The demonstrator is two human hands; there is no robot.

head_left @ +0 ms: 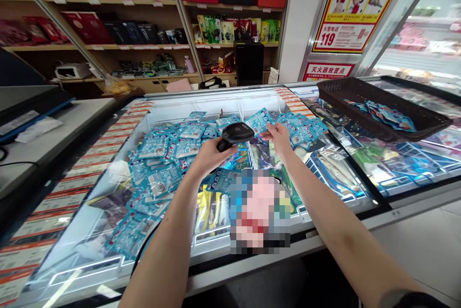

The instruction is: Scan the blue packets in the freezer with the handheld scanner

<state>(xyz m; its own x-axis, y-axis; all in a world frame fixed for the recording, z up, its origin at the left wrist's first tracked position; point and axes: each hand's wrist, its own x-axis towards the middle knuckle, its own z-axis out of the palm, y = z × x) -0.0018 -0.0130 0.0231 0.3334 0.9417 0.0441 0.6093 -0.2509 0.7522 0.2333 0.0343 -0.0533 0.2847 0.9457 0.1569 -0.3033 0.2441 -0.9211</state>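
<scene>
Left hand (213, 155): grip closed round the handle of a black handheld barcode scanner (237, 131), mid-frame, scanner head above the fist. Right hand (280, 139), just right of centre: grip pinching the lower right part of a blue packet (258, 121) between thumb and fingers. Packet is near the scanner head, up and to its right.

Loose blue packets (154, 146) lie overlapping across the glass-topped chest freezer (187, 281), left to centre of frame. Smaller cluster of the same packets (301, 128) just right of the right hand. Bagged goods visible through the glass, in white wire baskets, lower centre and right.

Dark brown woven basket (363, 118) at upper right, more blue packets (391, 115) inside. Orange-and-white label strip (81, 171) runs diagonally down the left side of the freezer. Black cable (144, 245) shows beside the left forearm, lower centre-left. Pixelated patch (260, 212) at lower centre, contents unreadable.

Wooden shelves (144, 3) with boxes, bottles and pouches across upper left and top centre. Red-and-yellow poster (360, 7), upper right.
</scene>
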